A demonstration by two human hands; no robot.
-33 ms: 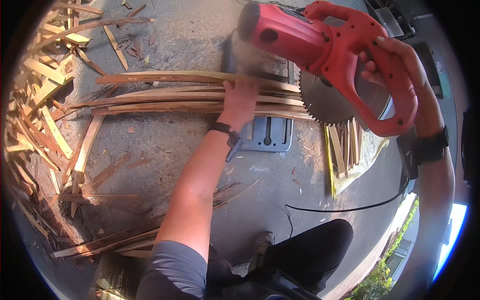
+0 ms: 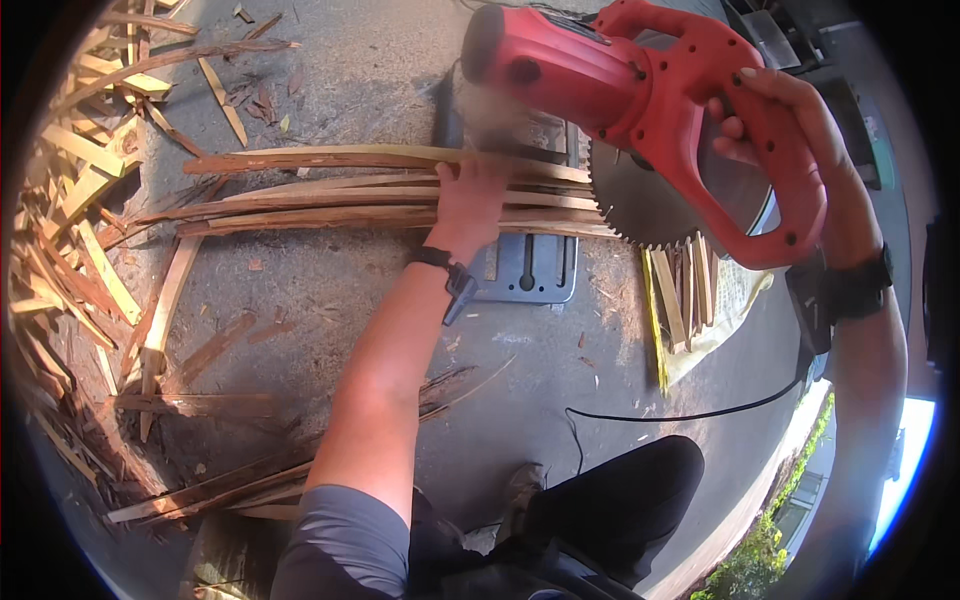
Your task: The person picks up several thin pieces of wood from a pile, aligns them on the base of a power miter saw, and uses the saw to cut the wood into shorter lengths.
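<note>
My left hand lies across several long wooden strips, holding them down on the grey base of a cut-off saw. Some strips still have brown bark along their sides. At the upper right, my right hand is closed round the loop handle of the red saw head. The toothed round blade stands at the right ends of the strips, to the right of my left hand. A dusty haze hides part of the base under the motor.
A heap of split wood covers the ground on the left. Short cut pieces lie on a pale sack right of the base. A black cord runs over the concrete near my knee. More strips lie at the lower left.
The whole view has shifted slightly, so everything sits a little farther left. My hands, the strips and the saw keep their places relative to each other.
</note>
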